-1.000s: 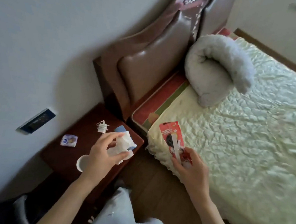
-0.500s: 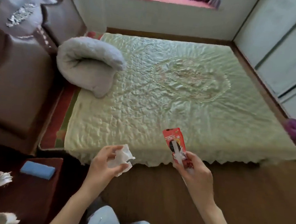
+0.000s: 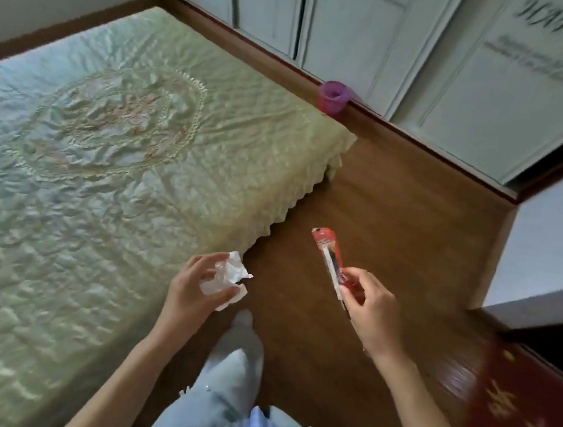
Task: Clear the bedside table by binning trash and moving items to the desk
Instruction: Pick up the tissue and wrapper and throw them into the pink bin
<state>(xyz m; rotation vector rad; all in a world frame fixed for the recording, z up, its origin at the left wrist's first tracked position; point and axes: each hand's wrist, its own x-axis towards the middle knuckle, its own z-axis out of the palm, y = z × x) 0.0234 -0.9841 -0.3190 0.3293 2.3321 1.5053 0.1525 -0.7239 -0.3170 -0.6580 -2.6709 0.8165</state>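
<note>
A pale green quilted bed [image 3: 114, 149] fills the frame's left. At lower centre, the left hand [image 3: 193, 294] clamps its fingers on crumpled white paper [image 3: 224, 275]. Right of it, above the wooden floor [image 3: 395, 196], the right hand [image 3: 372, 308] pinches a flat red packet [image 3: 329, 252].

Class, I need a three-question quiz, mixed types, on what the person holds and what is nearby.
1. True or false: the left hand holds crumpled white paper.
2. The right hand holds: A) a blue sponge B) a red packet C) a cup
3. Fill in: the purple bin stands on the floor against the white ____.

Key: 1 true; 2 B; 3 wardrobe
</note>
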